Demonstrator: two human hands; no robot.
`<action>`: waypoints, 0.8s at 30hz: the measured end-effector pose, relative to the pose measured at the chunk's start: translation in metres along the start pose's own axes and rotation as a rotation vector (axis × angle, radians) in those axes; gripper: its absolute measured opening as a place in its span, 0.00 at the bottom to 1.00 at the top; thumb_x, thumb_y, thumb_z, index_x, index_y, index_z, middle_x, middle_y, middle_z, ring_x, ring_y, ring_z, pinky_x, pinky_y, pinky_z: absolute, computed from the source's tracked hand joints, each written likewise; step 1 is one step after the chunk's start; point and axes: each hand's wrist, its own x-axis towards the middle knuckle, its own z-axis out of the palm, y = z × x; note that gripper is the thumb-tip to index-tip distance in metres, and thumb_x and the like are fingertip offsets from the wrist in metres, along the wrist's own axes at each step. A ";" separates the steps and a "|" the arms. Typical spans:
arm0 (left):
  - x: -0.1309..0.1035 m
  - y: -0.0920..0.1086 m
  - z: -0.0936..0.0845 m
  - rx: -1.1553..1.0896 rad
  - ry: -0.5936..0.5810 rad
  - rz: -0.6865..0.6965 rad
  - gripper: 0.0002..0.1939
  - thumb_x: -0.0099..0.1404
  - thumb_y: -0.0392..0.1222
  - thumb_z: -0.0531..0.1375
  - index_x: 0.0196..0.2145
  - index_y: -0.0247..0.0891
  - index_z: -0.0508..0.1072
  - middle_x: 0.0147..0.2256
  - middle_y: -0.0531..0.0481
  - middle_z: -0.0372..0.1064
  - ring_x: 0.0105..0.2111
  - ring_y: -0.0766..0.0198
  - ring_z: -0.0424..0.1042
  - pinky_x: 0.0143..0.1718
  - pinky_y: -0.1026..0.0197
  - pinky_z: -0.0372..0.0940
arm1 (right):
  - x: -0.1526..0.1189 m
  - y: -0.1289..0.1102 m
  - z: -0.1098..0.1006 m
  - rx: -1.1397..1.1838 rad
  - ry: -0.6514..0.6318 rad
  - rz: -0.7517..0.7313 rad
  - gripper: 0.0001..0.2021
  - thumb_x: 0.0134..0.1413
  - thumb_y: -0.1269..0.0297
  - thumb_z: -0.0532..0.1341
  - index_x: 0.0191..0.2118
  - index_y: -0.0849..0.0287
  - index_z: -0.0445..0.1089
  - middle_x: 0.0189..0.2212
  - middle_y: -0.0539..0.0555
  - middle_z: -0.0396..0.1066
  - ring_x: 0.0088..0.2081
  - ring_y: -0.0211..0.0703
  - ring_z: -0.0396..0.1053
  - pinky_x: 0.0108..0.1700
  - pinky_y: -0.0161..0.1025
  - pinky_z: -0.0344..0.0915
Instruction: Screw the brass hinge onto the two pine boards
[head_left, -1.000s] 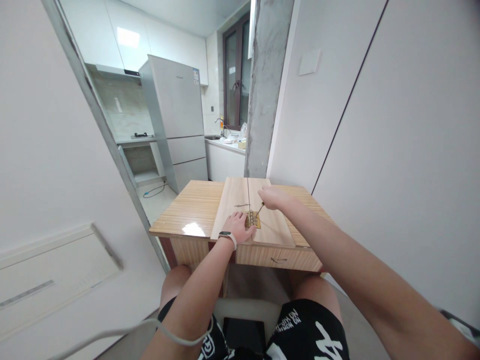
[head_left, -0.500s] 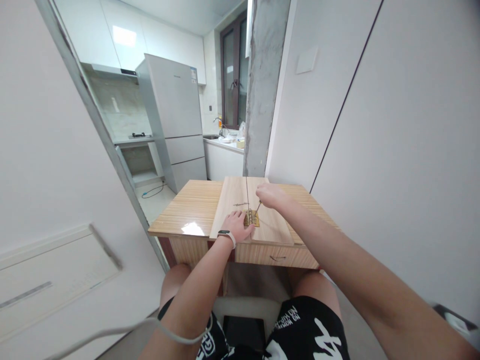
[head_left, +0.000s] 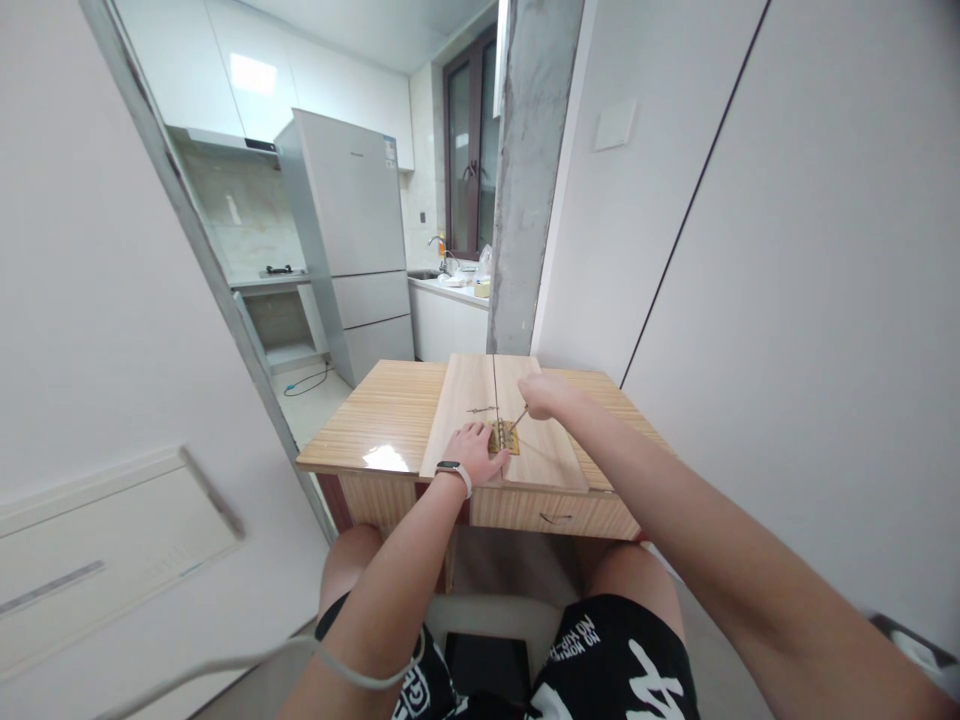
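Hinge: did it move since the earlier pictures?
No visible shift. The hinge lies over the line between the two boards, just as before, judged against the desk.

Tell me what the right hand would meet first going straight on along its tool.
The hinge: the right hand aims its tool down at it. The tip may already touch; depth is unclear.
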 end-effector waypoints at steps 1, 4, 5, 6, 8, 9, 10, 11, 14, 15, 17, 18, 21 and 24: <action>0.000 0.000 0.000 0.001 -0.002 0.000 0.30 0.71 0.65 0.55 0.60 0.42 0.70 0.56 0.40 0.71 0.59 0.46 0.66 0.60 0.45 0.61 | -0.004 0.002 0.001 -0.015 -0.005 -0.008 0.18 0.56 0.74 0.65 0.53 0.63 0.78 0.50 0.69 0.78 0.50 0.55 0.78 0.49 0.42 0.72; 0.000 0.001 -0.001 -0.003 -0.001 0.010 0.30 0.71 0.64 0.54 0.60 0.42 0.70 0.56 0.39 0.71 0.59 0.45 0.66 0.61 0.45 0.61 | -0.014 0.007 0.002 -0.047 0.013 -0.050 0.16 0.60 0.77 0.60 0.50 0.63 0.79 0.50 0.69 0.77 0.49 0.53 0.77 0.49 0.41 0.71; 0.000 0.001 -0.001 -0.003 -0.001 0.010 0.30 0.71 0.64 0.54 0.60 0.42 0.70 0.56 0.39 0.71 0.59 0.45 0.66 0.61 0.45 0.61 | -0.016 0.008 0.002 -0.052 0.029 -0.066 0.15 0.61 0.77 0.59 0.49 0.62 0.80 0.49 0.68 0.78 0.50 0.54 0.77 0.49 0.41 0.71; 0.000 0.001 -0.001 -0.003 -0.002 0.008 0.30 0.71 0.64 0.54 0.60 0.42 0.70 0.57 0.39 0.71 0.60 0.45 0.66 0.61 0.45 0.61 | -0.017 0.008 0.002 -0.059 0.049 -0.081 0.15 0.62 0.76 0.59 0.48 0.62 0.80 0.48 0.68 0.78 0.50 0.54 0.77 0.50 0.42 0.70; 0.000 0.001 -0.001 -0.002 -0.006 0.003 0.31 0.71 0.64 0.54 0.61 0.42 0.69 0.57 0.39 0.70 0.60 0.45 0.65 0.61 0.45 0.61 | -0.017 0.008 0.003 -0.076 0.099 -0.097 0.15 0.63 0.75 0.58 0.47 0.62 0.81 0.47 0.68 0.79 0.51 0.55 0.76 0.52 0.43 0.69; 0.000 0.001 -0.001 -0.002 -0.006 0.003 0.31 0.71 0.64 0.55 0.61 0.42 0.69 0.57 0.39 0.70 0.60 0.45 0.65 0.61 0.45 0.61 | -0.016 0.007 0.004 -0.086 0.125 -0.099 0.15 0.63 0.75 0.58 0.47 0.62 0.81 0.47 0.68 0.79 0.52 0.55 0.76 0.53 0.44 0.69; 0.000 0.001 -0.001 -0.003 -0.003 0.005 0.31 0.71 0.65 0.55 0.61 0.41 0.69 0.57 0.39 0.70 0.60 0.45 0.66 0.61 0.45 0.61 | -0.015 0.006 0.004 -0.097 0.147 -0.100 0.15 0.63 0.74 0.58 0.47 0.62 0.81 0.47 0.69 0.79 0.52 0.56 0.75 0.54 0.44 0.69; 0.000 0.000 -0.001 -0.005 0.001 0.007 0.31 0.71 0.65 0.55 0.61 0.41 0.70 0.57 0.39 0.71 0.59 0.45 0.66 0.61 0.45 0.61 | -0.014 0.004 0.005 -0.111 0.167 -0.105 0.15 0.63 0.74 0.58 0.47 0.63 0.82 0.47 0.70 0.78 0.52 0.56 0.75 0.54 0.45 0.69; 0.000 0.000 -0.001 -0.006 0.011 0.010 0.31 0.71 0.65 0.55 0.60 0.41 0.71 0.56 0.39 0.71 0.59 0.45 0.66 0.60 0.45 0.62 | -0.010 0.000 0.007 -0.159 0.203 -0.142 0.15 0.63 0.75 0.58 0.47 0.64 0.81 0.47 0.70 0.78 0.53 0.55 0.74 0.53 0.43 0.69; 0.000 0.000 -0.001 -0.004 0.011 0.008 0.30 0.71 0.65 0.55 0.59 0.41 0.71 0.57 0.39 0.71 0.59 0.45 0.66 0.60 0.45 0.62 | -0.009 -0.001 0.007 -0.172 0.205 -0.150 0.14 0.64 0.75 0.57 0.46 0.65 0.81 0.47 0.70 0.78 0.52 0.54 0.74 0.53 0.42 0.69; 0.000 0.000 -0.001 -0.001 0.008 0.001 0.30 0.71 0.65 0.55 0.59 0.42 0.71 0.57 0.39 0.71 0.59 0.45 0.66 0.61 0.45 0.62 | -0.007 -0.002 0.006 -0.180 0.188 -0.143 0.14 0.64 0.75 0.58 0.46 0.65 0.81 0.47 0.69 0.78 0.52 0.53 0.74 0.52 0.41 0.70; 0.000 0.001 -0.001 -0.001 0.009 -0.001 0.30 0.71 0.65 0.55 0.59 0.42 0.71 0.57 0.39 0.71 0.59 0.45 0.66 0.61 0.45 0.62 | -0.007 -0.002 0.004 -0.173 0.170 -0.135 0.14 0.63 0.75 0.58 0.46 0.65 0.81 0.47 0.69 0.78 0.52 0.53 0.75 0.52 0.41 0.70; 0.000 0.002 -0.002 -0.005 0.002 -0.007 0.30 0.71 0.64 0.55 0.60 0.41 0.71 0.57 0.39 0.71 0.59 0.45 0.66 0.61 0.45 0.61 | -0.005 -0.002 0.000 -0.133 0.099 -0.101 0.14 0.61 0.76 0.60 0.48 0.66 0.81 0.48 0.69 0.79 0.53 0.54 0.76 0.53 0.42 0.70; 0.000 0.002 -0.003 -0.007 -0.020 -0.015 0.31 0.71 0.64 0.54 0.61 0.42 0.70 0.58 0.39 0.70 0.60 0.45 0.65 0.61 0.44 0.61 | -0.002 -0.004 -0.003 -0.095 0.033 -0.044 0.15 0.59 0.73 0.63 0.51 0.66 0.80 0.48 0.70 0.79 0.53 0.55 0.76 0.54 0.43 0.70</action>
